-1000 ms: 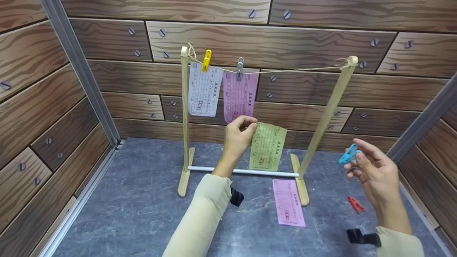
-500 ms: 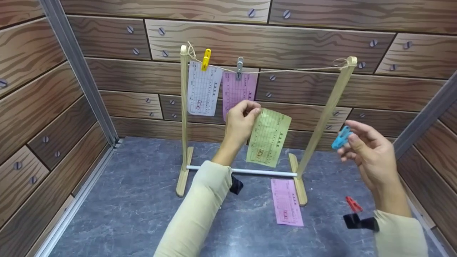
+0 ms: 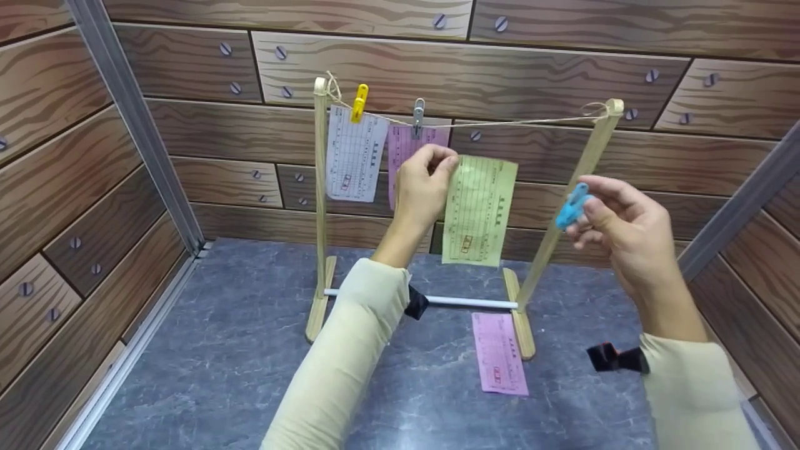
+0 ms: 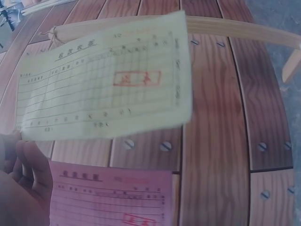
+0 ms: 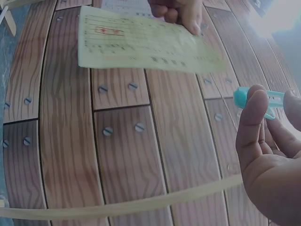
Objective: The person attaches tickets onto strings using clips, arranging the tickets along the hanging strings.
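Note:
My left hand (image 3: 425, 187) pinches the top left corner of a yellow-green receipt slip (image 3: 481, 212), which hangs below the string (image 3: 512, 124). To the right, by the stand's right post, my right hand (image 3: 637, 231) holds a blue clothespin (image 3: 572, 207) between thumb and fingers. On the string's left part, a yellow clothespin (image 3: 359, 103) holds a white slip (image 3: 356, 156). Beside it a grey clothespin (image 3: 418, 119) holds a pink slip (image 3: 403, 150), partly hidden behind my left hand. The left wrist view shows the yellow-green slip (image 4: 103, 80) with its red stamp.
The wooden stand has a left post (image 3: 321, 187), a right post (image 3: 590, 150) and a white bottom bar (image 3: 469, 302). Another pink slip (image 3: 500, 353) lies on the grey tabletop (image 3: 437, 400) near the right foot. Wood-patterned walls enclose the back and sides.
My left hand has raised the yellow-green slip toward the string. My right hand has moved up and left with the blue clothespin. The red clothespin is now almost wholly covered by the right wrist strap.

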### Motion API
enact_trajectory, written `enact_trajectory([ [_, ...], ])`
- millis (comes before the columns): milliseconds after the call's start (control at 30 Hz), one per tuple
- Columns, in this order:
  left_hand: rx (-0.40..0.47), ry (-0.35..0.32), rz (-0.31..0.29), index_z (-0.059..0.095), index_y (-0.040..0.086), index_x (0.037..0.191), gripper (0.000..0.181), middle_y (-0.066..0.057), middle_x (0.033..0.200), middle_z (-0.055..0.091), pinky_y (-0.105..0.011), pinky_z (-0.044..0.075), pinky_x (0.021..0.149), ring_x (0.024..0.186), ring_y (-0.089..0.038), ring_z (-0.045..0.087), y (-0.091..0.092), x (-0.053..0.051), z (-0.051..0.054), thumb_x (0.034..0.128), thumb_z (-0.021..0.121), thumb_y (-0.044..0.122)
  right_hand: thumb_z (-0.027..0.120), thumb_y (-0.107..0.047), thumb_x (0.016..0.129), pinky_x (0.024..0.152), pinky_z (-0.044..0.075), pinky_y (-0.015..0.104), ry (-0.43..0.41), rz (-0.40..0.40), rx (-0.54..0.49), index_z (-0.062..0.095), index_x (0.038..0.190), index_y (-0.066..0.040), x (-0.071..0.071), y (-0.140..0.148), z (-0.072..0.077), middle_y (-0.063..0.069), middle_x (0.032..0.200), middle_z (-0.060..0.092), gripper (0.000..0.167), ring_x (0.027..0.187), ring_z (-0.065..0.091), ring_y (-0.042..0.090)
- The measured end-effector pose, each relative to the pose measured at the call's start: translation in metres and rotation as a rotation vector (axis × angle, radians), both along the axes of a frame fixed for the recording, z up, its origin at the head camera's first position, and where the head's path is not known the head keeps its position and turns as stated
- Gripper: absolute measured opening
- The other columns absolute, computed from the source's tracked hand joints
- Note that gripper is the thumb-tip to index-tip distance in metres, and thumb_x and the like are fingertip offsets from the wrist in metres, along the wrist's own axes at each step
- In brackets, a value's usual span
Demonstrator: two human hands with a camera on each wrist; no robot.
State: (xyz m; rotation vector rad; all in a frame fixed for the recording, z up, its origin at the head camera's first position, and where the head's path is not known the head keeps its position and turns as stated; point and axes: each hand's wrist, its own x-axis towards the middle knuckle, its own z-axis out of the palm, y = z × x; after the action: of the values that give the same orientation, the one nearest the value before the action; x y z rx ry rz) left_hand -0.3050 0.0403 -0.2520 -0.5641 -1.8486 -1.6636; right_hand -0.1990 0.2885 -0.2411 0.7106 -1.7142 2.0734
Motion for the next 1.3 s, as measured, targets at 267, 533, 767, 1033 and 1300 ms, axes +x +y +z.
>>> enact_trajectory([
  [267,-0.033,0.002,0.053,0.069,0.002,0.091,0.007,0.001,0.076,0.06,-0.022,0.043,0.065,0.069,-0.007,0.051,0.001,-0.006,0.015,0.0958,0.068,0.008,0.062,0.004,0.097,0.051,0.055,0.027,-0.021,-0.113,0.125,0.064,0.122,0.006,-0.011,-0.021,0.028,0.02,0.09,0.067,0.025,0.064,0.067,0.021],
  [533,-0.084,-0.021,0.101,0.068,0.004,0.093,0.01,0.0,0.079,0.064,-0.023,0.044,0.068,0.071,-0.01,0.055,0.003,-0.014,0.02,0.0969,0.068,0.013,0.063,0.005,0.096,0.053,0.055,0.028,-0.024,-0.153,0.253,0.062,0.12,0.001,-0.03,-0.036,0.06,0.02,0.099,0.066,0.025,0.066,0.066,0.022],
  [767,-0.041,-0.068,0.137,0.069,0.004,0.093,0.01,-0.002,0.08,0.066,-0.024,0.045,0.067,0.072,-0.012,0.056,0.004,-0.02,0.02,0.097,0.068,0.014,0.057,0.008,0.097,0.048,0.053,0.027,-0.016,-0.268,0.268,0.061,0.111,-0.001,-0.05,-0.053,0.083,0.017,0.097,0.066,0.016,0.056,0.063,0.018],
  [1033,-0.032,-0.076,0.145,0.069,0.005,0.094,0.008,-0.003,0.086,0.07,-0.024,0.046,0.069,0.074,-0.012,0.059,0.008,-0.023,0.02,0.0962,0.069,0.012,0.061,0.014,0.091,0.064,0.052,0.019,0.107,-0.561,0.446,0.068,0.09,-0.002,-0.073,-0.072,0.093,0.001,0.086,0.07,0.017,0.072,0.064,0.01],
  [1300,0.014,-0.078,0.124,0.069,0.002,0.097,0.008,-0.007,0.089,0.07,-0.021,0.046,0.07,0.076,-0.013,0.06,0.011,-0.024,0.021,0.0965,0.067,0.01,0.067,0.009,0.09,0.068,0.047,0.019,0.09,-0.621,0.511,0.07,0.084,-0.008,-0.091,-0.094,0.103,-0.001,0.083,0.069,0.018,0.073,0.06,0.009],
])
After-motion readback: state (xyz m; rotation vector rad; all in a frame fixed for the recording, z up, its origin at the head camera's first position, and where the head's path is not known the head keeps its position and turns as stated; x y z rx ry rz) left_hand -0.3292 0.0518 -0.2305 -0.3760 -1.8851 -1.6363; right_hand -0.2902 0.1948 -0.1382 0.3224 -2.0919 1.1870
